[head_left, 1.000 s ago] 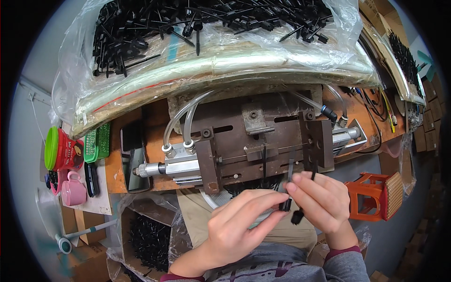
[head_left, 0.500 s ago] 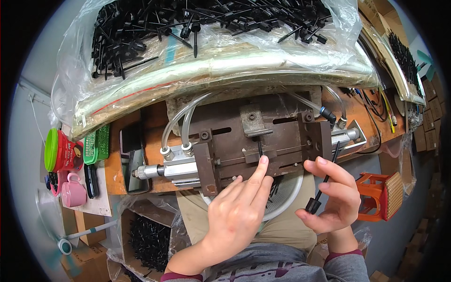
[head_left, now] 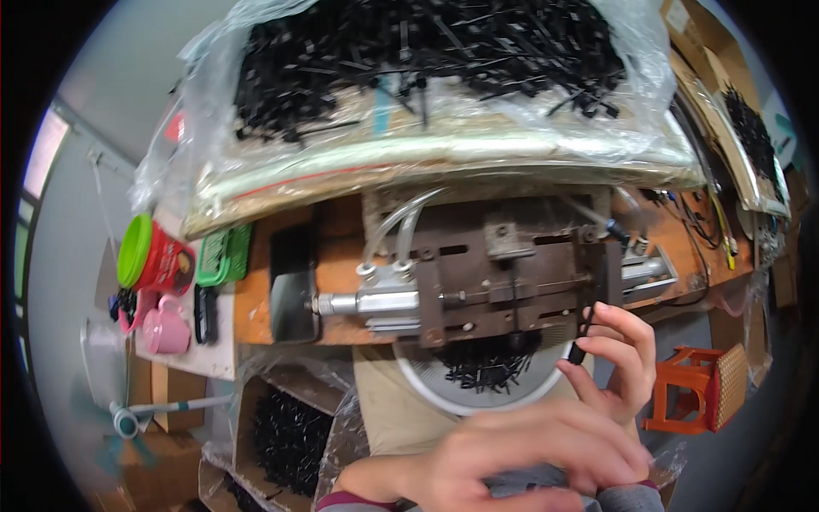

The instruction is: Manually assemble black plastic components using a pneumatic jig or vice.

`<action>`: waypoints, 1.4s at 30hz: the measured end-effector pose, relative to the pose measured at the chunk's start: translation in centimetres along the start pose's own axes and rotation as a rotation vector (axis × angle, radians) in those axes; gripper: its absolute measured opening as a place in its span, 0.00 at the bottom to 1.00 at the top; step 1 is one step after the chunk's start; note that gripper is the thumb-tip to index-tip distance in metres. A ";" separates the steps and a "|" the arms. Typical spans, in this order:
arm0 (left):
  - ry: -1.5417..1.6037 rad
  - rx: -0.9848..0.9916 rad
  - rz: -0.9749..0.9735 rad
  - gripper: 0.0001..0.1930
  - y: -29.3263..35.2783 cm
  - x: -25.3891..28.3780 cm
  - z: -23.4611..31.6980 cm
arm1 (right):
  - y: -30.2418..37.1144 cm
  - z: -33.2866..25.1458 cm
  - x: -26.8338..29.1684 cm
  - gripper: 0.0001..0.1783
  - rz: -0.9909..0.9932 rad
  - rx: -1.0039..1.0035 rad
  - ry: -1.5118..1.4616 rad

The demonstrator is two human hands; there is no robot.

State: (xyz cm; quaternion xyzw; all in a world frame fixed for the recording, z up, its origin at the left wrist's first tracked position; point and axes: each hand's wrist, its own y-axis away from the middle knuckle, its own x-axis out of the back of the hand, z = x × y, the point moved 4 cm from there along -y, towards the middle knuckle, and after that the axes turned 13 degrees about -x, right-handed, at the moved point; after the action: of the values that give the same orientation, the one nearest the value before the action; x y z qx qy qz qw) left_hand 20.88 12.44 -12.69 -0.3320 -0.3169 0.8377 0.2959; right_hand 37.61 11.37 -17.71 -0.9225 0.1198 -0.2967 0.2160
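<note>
My right hand (head_left: 621, 354) is closed on a thin black rod (head_left: 577, 352) with a thick end, pinched between thumb and fingers beside the fixture's right end. My left hand (head_left: 520, 452), smeared by motion, is low in front of my body, its thumb apart from the outstretched fingers and nothing visible in it. Ahead is a brown metal fixture (head_left: 546, 314) with a silver air cylinder (head_left: 388, 303) at its left and another cylinder (head_left: 646, 270) at its right. Another black rod (head_left: 514, 294) lies across the fixture's middle, its thick end toward me.
A white mesh basket (head_left: 418, 388) on my lap holds similar black parts. Behind the fixture is a plastic-lined box (head_left: 409, 158) heaped with them. A phone (head_left: 293, 290), green basket (head_left: 223, 256) and pink cup (head_left: 166, 328) are at left. An orange stool (head_left: 687, 388) stands at right.
My left hand has left the fixture's middle and moved down toward my body. The rod in the fixture now shows more fully. My right hand keeps its rod. The whole view has shifted.
</note>
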 end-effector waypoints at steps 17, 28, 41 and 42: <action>1.073 0.195 0.068 0.15 3.2 -7.2 0.8 | 1.5 -0.9 -2.9 0.15 -0.139 0.137 0.162; 0.469 -0.052 0.201 0.07 -0.4 -0.9 5.5 | -1.1 -1.0 -4.6 0.07 -0.254 0.261 0.460; 0.375 0.128 0.520 0.07 -0.7 -2.4 7.0 | -1.0 -0.4 -4.7 0.06 -0.264 0.240 0.459; 0.356 0.116 0.442 0.07 -0.6 -2.0 7.1 | -1.0 -0.5 -4.7 0.06 -0.257 0.238 0.443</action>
State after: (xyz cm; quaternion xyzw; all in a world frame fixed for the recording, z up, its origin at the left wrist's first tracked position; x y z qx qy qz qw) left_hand 16.95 9.00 -7.39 -0.5174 -0.1316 0.8271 0.1757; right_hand 33.67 13.75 -19.24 -0.8109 0.0105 -0.5281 0.2521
